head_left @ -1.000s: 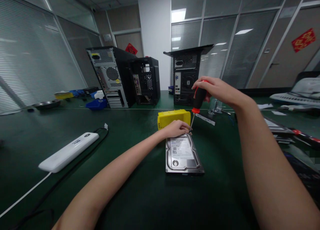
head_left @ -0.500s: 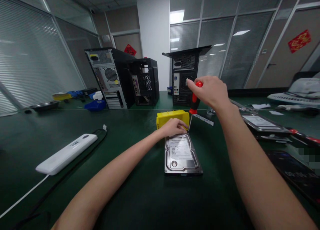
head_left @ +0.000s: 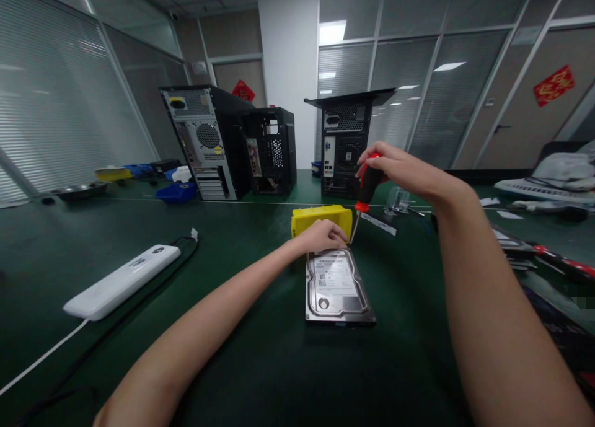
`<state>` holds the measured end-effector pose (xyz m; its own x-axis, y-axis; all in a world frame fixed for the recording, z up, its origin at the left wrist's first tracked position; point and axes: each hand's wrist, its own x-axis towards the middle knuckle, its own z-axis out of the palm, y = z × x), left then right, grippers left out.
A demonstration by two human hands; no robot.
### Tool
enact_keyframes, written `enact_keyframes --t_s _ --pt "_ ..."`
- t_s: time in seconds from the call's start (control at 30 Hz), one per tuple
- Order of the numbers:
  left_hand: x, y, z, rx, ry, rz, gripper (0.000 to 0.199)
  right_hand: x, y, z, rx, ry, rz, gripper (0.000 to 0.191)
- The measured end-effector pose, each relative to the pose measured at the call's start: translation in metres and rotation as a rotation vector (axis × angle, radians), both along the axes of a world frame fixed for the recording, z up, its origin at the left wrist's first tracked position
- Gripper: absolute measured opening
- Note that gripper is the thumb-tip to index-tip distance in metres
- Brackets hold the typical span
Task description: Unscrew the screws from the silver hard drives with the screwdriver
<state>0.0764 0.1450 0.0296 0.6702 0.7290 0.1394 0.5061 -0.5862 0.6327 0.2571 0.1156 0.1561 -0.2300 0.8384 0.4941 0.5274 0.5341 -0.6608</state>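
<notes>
A silver hard drive [head_left: 335,284] lies flat on the green table, label side up. My left hand [head_left: 321,235] grips its far end with curled fingers, partly hiding that edge. My right hand [head_left: 383,163] is closed round the red and black handle of a screwdriver [head_left: 369,185]. The screwdriver leans, and its thin shaft runs down to the drive's far right corner; whether the tip sits in a screw is too small to tell. Just behind the drive stands a yellow plastic bin [head_left: 320,213], partly covered by my left hand.
Computer cases [head_left: 227,142] stand at the back, another case [head_left: 346,142] right of them. A white power strip [head_left: 123,281] with cables lies left. A metal strip [head_left: 379,224] is right of the bin. More drives [head_left: 511,238] and a red-black tool [head_left: 564,259] lie far right.
My right hand has turned on the screwdriver handle, its wrist and forearm swinging right. The handle leans slightly more to the right. My left hand and the hard drive stay put.
</notes>
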Motion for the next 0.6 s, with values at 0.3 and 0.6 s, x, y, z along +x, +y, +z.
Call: enact_keyframes --t_s 0.3,0.6 --pt "0.002 -0.002 0.000 0.021 0.006 0.033 0.019 -0.019 -0.009 0.000 -0.061 0.113 0.107 0.005" --pt "0.002 -0.002 0.000 0.043 0.032 0.053 0.018 -0.040 -0.003 -0.006 -0.276 0.631 0.122 0.023"
